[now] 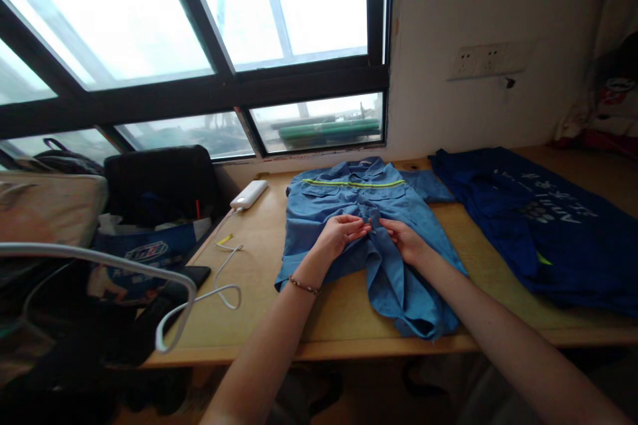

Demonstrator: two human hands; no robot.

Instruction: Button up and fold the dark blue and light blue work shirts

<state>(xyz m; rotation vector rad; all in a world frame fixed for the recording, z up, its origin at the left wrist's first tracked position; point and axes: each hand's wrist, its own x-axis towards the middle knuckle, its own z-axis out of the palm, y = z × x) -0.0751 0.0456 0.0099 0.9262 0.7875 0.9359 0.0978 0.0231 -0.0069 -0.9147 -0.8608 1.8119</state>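
A blue work shirt point(319, 212) with a yellow-green stripe across its chest lies on the wooden table, its collar toward the window. Both hands meet over its middle front. My left hand point(343, 231), a beaded bracelet on its wrist, pinches the cloth from the left with closed fingers. From the right, my right hand point(401, 239) closes its fingers on the raised edge of the same cloth. Below the hands a part of the shirt hangs in folds toward the table's front edge. Whether a button sits between the fingers is too small to tell.
Darker blue printed clothing point(538, 226) lies to the right on the table point(329, 325). A white power bank point(250, 194) with a white cable point(234, 289) is at the left. A black chair point(162, 176) and a blue bag point(149, 255) stand beyond the left edge.
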